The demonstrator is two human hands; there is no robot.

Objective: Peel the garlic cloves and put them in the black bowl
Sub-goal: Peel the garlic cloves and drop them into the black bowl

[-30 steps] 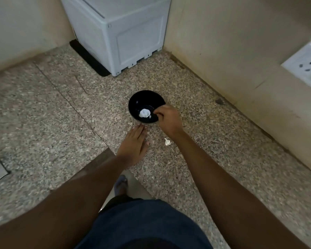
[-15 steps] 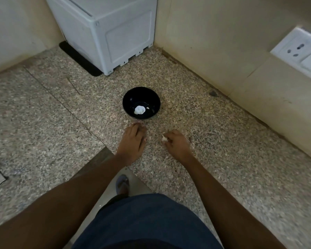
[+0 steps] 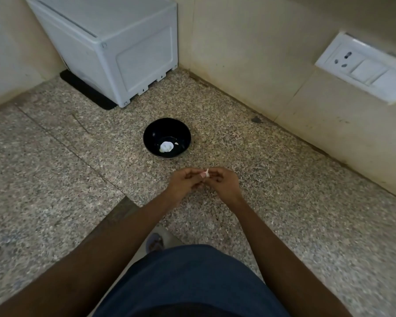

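The black bowl [image 3: 156, 133] stands on the speckled stone floor and holds a white garlic bulb [image 3: 166, 146] and a small white piece beside it. Just in front of the bowl, my left hand [image 3: 185, 183] and my right hand [image 3: 224, 183] meet above the floor. Both pinch a small pale garlic clove [image 3: 205, 173] between their fingertips. Most of the clove is hidden by the fingers.
A white plastic box [image 3: 114, 49] on a black mat [image 3: 87, 92] stands in the far corner. A beige wall runs along the right with a white socket plate [image 3: 364, 67]. My dark blue clothing [image 3: 188, 282] and a foot [image 3: 154, 242] fill the bottom.
My right hand drew back from the bowl, took the clove off the floor and lifted it. My left hand rose from the floor to meet it.
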